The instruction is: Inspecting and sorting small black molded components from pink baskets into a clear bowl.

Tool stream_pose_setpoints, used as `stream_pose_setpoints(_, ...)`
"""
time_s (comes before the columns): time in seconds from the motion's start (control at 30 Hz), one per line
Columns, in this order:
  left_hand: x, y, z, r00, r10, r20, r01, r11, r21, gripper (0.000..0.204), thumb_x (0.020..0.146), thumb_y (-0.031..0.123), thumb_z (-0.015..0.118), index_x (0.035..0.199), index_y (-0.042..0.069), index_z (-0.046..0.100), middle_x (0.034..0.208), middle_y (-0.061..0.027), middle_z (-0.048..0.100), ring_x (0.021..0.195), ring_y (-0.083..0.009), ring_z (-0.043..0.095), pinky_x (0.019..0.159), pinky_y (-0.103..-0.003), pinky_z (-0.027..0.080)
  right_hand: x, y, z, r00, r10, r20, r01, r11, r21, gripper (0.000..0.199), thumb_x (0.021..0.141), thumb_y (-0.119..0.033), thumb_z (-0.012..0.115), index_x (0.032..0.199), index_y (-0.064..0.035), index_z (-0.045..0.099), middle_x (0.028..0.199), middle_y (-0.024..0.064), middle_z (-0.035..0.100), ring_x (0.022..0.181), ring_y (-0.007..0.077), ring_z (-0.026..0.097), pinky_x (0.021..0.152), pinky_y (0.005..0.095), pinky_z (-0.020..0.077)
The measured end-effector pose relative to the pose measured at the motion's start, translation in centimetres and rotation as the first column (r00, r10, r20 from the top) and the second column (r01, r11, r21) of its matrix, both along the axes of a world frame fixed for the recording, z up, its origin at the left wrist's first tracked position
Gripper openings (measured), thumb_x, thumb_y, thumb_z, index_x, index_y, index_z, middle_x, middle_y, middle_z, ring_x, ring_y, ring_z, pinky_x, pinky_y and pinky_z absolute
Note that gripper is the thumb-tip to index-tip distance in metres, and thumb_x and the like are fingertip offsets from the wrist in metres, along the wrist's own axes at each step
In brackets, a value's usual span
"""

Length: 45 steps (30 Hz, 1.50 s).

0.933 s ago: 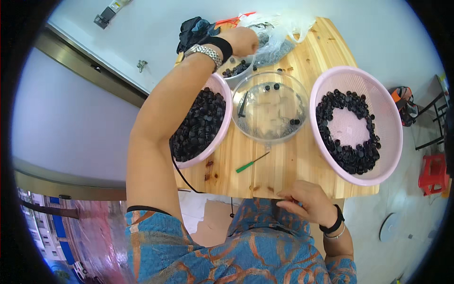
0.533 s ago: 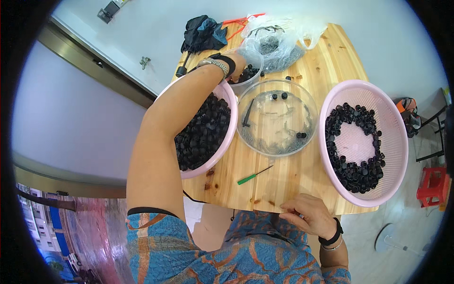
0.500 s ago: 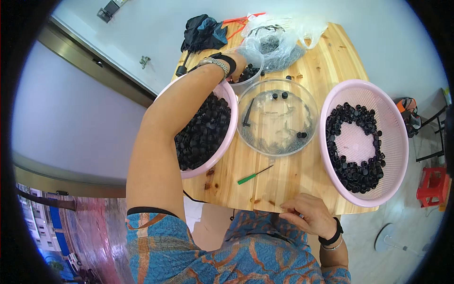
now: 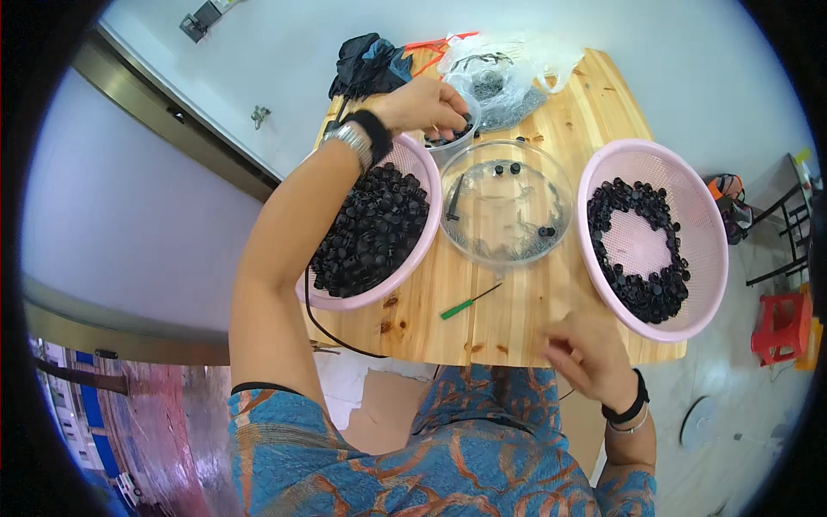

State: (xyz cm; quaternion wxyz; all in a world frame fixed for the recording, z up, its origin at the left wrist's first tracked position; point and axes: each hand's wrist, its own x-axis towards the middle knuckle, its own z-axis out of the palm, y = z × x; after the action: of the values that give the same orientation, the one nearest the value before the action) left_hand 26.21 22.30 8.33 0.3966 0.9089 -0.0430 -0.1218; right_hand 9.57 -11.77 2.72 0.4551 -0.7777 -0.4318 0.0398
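Now, reach: left hand [image 4: 424, 105] has gone further out than half a second back, and its fingers are down in the small clear tub [image 4: 451, 138] at the far side of the counter [image 4: 517, 323].
Meaning: it looks like a pick of small black parts from that tub, not from the left pink basket [image 4: 372, 233].
Left fingers: curled narrow over the tub; whether they hold a part, I cannot tell.
Right hand [image 4: 590, 355]: at the near edge, blurred, fingers loosely bent, contents unclear.
Tub's look: transparent, round, dark pieces inside, just beyond the clear bowl [image 4: 506, 213].
Nearby: green screwdriver [image 4: 469, 302], right pink basket [image 4: 652, 239].
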Motion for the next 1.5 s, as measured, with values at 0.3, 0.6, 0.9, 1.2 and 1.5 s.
stream_pose_setpoints(0.3, -16.9, -7.8, 2.8, 0.960, -0.231, -0.159, 0.122, 0.855, -0.505, 0.024, 0.084, 0.011, 0.058, 0.104, -0.001, 0.054, 0.090, -0.0043, 0.061, 0.072, -0.0092, 0.059, 0.059, -0.019, 0.046, -0.2, 4.8, 4.0, 0.978, -0.179, 0.111, 0.137, 0.942, 0.306, 0.030, 0.074, 0.001, 0.063, 0.103, -0.0032, 0.058, 0.080, 0.0081, 0.054, 0.065, 0.0174, 0.053, 0.056, 0.0274, 0.0436)
stream_pose_setpoints(0.6, -25.7, -8.5, -1.4, 0.981, -0.082, -0.176, -0.083, 0.641, -0.763, 0.032, 0.083, 0.012, 0.061, 0.112, 0.001, 0.052, 0.094, -0.0045, 0.060, 0.077, -0.0086, 0.057, 0.063, -0.021, 0.048, -4.2, 6.0, 2.6, 0.996, -0.033, 0.088, 0.010, 0.968, 0.250, 0.027, 0.072, -0.005, 0.067, 0.099, -0.0063, 0.061, 0.075, 0.0072, 0.052, 0.065, 0.0205, 0.053, 0.054, 0.0288, 0.0435)
stream_pose_setpoints(0.9, -30.0, -10.6, -9.3, 0.953, 0.050, -0.299, -0.295, -0.072, -0.953, 0.030, 0.088, 0.004, 0.051, 0.118, 0.003, 0.049, 0.102, -0.0066, 0.059, 0.087, -0.0135, 0.059, 0.072, -0.024, 0.050, -5.8, 6.5, 1.7, 0.886, 0.021, 0.462, -0.006, 0.999, -0.032, 0.024, 0.071, -0.015, 0.067, 0.095, -0.0105, 0.061, 0.070, 0.0048, 0.049, 0.063, 0.0208, 0.052, 0.053, 0.0310, 0.0424)
stream_pose_setpoints(1.2, -29.8, -9.6, -10.4, 0.917, 0.233, -0.323, -0.325, -0.031, -0.945, 0.025, 0.088, 0.001, 0.048, 0.112, -0.002, 0.053, 0.103, -0.0101, 0.059, 0.090, -0.0131, 0.059, 0.074, -0.021, 0.051, 4.7, 9.2, 4.8, 0.875, -0.027, 0.483, 0.191, 0.937, -0.294, 0.009, 0.072, -0.009, 0.061, 0.081, -0.0049, 0.061, 0.075, 0.0120, 0.059, 0.072, 0.0284, 0.059, 0.061, 0.0376, 0.0462)
stream_pose_setpoints(1.5, -30.0, -8.6, -10.6, 0.914, 0.238, -0.328, -0.329, -0.040, -0.944, 0.026, 0.089, 0.002, 0.047, 0.115, -0.002, 0.052, 0.107, -0.0102, 0.057, 0.091, -0.0128, 0.059, 0.077, -0.021, 0.050, 11.4, 15.3, 0.5, 0.849, 0.229, 0.477, 0.307, 0.521, -0.797, 0.006, 0.068, -0.004, 0.063, 0.073, -0.0024, 0.065, 0.074, 0.0160, 0.064, 0.072, 0.0307, 0.063, 0.060, 0.0382, 0.0496)
